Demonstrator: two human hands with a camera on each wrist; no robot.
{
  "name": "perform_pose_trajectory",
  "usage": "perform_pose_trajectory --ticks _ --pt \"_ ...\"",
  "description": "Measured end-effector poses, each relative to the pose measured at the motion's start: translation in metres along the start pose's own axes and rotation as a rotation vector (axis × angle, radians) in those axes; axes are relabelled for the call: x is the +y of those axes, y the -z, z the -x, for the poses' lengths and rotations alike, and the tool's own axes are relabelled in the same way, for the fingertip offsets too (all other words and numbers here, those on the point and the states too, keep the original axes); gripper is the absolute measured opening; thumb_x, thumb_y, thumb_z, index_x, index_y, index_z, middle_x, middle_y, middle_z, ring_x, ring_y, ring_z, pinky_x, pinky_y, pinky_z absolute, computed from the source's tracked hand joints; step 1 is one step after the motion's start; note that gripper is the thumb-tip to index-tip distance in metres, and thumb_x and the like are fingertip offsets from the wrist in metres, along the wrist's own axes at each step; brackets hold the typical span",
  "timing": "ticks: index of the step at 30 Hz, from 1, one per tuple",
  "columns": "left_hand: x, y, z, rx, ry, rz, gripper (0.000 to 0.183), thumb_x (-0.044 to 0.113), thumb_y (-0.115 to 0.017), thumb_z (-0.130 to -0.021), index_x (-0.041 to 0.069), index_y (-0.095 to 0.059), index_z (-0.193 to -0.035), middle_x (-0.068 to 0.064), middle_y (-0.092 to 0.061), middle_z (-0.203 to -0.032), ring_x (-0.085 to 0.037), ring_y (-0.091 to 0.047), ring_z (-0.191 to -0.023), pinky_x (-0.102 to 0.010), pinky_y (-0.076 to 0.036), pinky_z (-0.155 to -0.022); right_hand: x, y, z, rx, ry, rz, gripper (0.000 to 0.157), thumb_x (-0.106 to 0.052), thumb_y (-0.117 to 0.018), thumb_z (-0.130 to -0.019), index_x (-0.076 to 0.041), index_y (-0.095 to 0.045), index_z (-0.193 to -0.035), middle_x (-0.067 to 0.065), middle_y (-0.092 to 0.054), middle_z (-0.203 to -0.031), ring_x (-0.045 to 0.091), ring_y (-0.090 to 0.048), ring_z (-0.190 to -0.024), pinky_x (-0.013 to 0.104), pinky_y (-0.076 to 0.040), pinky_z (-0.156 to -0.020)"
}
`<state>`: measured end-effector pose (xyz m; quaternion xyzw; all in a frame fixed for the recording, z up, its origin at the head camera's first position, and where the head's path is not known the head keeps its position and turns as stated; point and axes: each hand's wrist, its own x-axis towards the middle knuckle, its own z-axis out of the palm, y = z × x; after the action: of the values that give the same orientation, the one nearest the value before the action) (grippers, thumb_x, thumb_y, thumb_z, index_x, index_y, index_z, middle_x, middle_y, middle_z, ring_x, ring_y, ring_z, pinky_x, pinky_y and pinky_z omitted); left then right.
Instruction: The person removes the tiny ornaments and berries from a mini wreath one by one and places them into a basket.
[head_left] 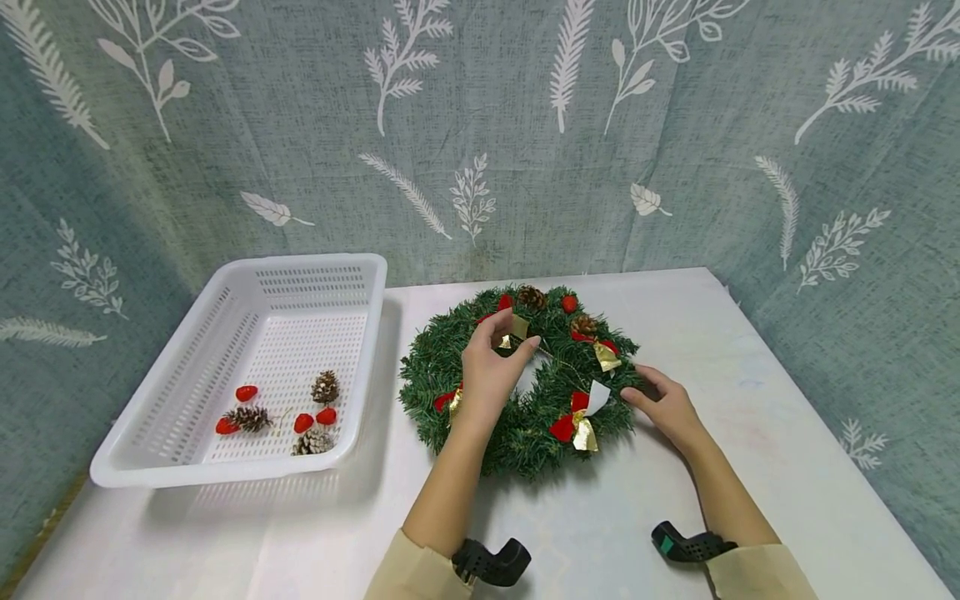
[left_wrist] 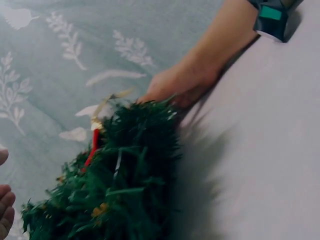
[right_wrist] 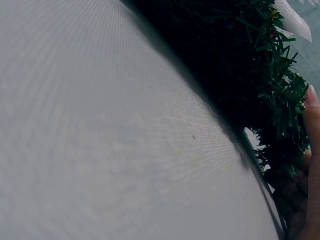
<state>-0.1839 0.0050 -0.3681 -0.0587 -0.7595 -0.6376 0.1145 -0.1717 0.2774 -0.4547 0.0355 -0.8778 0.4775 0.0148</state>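
Observation:
A green Christmas wreath (head_left: pixel 431 358) lies on the white table, dressed with pinecones (head_left: pixel 532 297), red berries (head_left: pixel 570 303) and red-and-gold bows (head_left: pixel 581 423). Above its middle hovers my left hand (head_left: pixel 486 371), thumb and fingers bent but apart, close to a gold ribbon piece (head_left: pixel 517 327). A thin gold cord (head_left: pixel 553 357) runs near that thumb. My right hand (head_left: pixel 671 408) grips the wreath's right edge; in the right wrist view the thumb (right_wrist: pixel 312 117) lies along the greenery with fingers beneath it. Only a few left fingertips (left_wrist: pixel 6 210) show in the left wrist view.
Left of the wreath stands a white plastic basket (head_left: pixel 378 333) holding pinecones (head_left: pixel 326 387) and red berries (head_left: pixel 246 393). Behind the table (head_left: pixel 750 467) hangs a grey-green curtain (head_left: pixel 315 100) with white leaf prints. Each wrist carries a black camera band (head_left: pixel 495 562).

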Motion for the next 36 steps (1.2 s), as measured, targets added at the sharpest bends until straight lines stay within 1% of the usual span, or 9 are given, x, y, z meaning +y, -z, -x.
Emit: perform_pose_trajectory --ticks 4,8,13,17,22,28,31,34,36 --pt "0.000 -0.010 -0.001 -0.024 0.033 0.036 0.053 0.023 -0.072 -0.085 0.005 -0.053 -0.131 -0.013 -0.057 -0.126 -0.027 -0.053 -0.117 -0.043 -0.043 -0.101 0.000 -0.001 0.000 0.004 0.007 -0.005 0.058 -0.023 -0.062 -0.092 0.007 -0.041 -0.137 0.031 -0.040 -0.140 0.045 -0.041 -0.128 0.053 -0.036 -0.104" --pt "0.000 -0.019 -0.001 -0.040 0.084 0.088 0.053 0.023 -0.071 -0.086 0.005 -0.052 -0.132 -0.011 -0.058 -0.126 -0.025 -0.053 -0.117 -0.042 -0.042 -0.102 0.000 -0.001 -0.001 0.005 0.007 -0.004 0.058 -0.023 -0.062 -0.092 0.007 -0.041 -0.137 0.031 -0.041 -0.140 0.044 -0.041 -0.127 0.053 -0.036 -0.104" --pt "-0.002 -0.030 0.001 -0.063 0.112 0.097 0.053 0.022 -0.071 -0.086 0.006 -0.051 -0.133 -0.009 -0.057 -0.126 -0.024 -0.053 -0.117 -0.041 -0.045 -0.099 -0.001 -0.001 0.000 0.003 -0.009 -0.008 0.058 -0.023 -0.062 -0.092 0.007 -0.041 -0.138 0.031 -0.040 -0.140 0.044 -0.042 -0.128 0.052 -0.036 -0.104" --pt "-0.003 -0.040 0.002 -0.084 0.113 0.078 0.054 0.022 -0.071 -0.086 0.006 -0.051 -0.134 -0.010 -0.056 -0.127 -0.024 -0.053 -0.117 -0.039 -0.047 -0.096 -0.001 -0.002 0.000 0.002 -0.007 -0.011 0.058 -0.022 -0.061 -0.093 0.007 -0.040 -0.138 0.031 -0.039 -0.141 0.044 -0.042 -0.127 0.053 -0.036 -0.104" --pt "0.000 -0.052 -0.001 -0.118 0.114 0.041 0.055 0.023 -0.070 -0.086 0.006 -0.050 -0.134 -0.008 -0.056 -0.128 -0.023 -0.053 -0.118 -0.039 -0.047 -0.095 0.000 -0.004 -0.001 0.007 0.003 -0.005 0.057 -0.024 -0.062 -0.092 0.005 -0.042 -0.137 0.028 -0.045 -0.138 0.041 -0.046 -0.125 0.053 -0.038 -0.102" --pt "0.006 -0.061 -0.003 -0.158 0.104 0.013 0.055 0.022 -0.070 -0.086 0.006 -0.049 -0.135 -0.009 -0.055 -0.129 -0.024 -0.052 -0.119 -0.040 -0.047 -0.096 0.003 -0.002 -0.001 0.006 0.006 -0.006 0.060 -0.025 -0.062 -0.093 0.006 -0.040 -0.138 0.031 -0.041 -0.139 0.044 -0.042 -0.127 0.055 -0.036 -0.103" --pt "0.009 -0.066 -0.002 -0.164 0.110 -0.004 0.055 0.023 -0.070 -0.086 0.006 -0.049 -0.135 -0.009 -0.055 -0.130 -0.023 -0.052 -0.119 -0.040 -0.047 -0.095 0.004 -0.001 -0.001 0.002 0.010 -0.007 0.059 -0.025 -0.062 -0.092 0.006 -0.040 -0.138 0.030 -0.042 -0.139 0.044 -0.043 -0.126 0.055 -0.037 -0.102" --pt "0.011 -0.070 -0.002 -0.147 0.129 -0.010 0.055 0.023 -0.070 -0.087 0.006 -0.049 -0.135 -0.008 -0.055 -0.130 -0.023 -0.052 -0.119 -0.040 -0.048 -0.094 0.004 -0.002 -0.002 0.002 0.016 -0.007 0.059 -0.026 -0.062 -0.092 0.005 -0.042 -0.138 0.029 -0.044 -0.137 0.042 -0.046 -0.124 0.052 -0.039 -0.101" --pt "0.012 -0.072 -0.004 -0.121 0.134 -0.007 0.055 0.024 -0.070 -0.087 0.006 -0.050 -0.134 -0.008 -0.055 -0.129 -0.023 -0.052 -0.118 -0.040 -0.049 -0.092 0.005 -0.003 -0.003 0.005 0.023 -0.009 0.058 -0.026 -0.062 -0.092 0.004 -0.043 -0.138 0.028 -0.046 -0.136 0.041 -0.048 -0.122 0.042 -0.042 -0.100"
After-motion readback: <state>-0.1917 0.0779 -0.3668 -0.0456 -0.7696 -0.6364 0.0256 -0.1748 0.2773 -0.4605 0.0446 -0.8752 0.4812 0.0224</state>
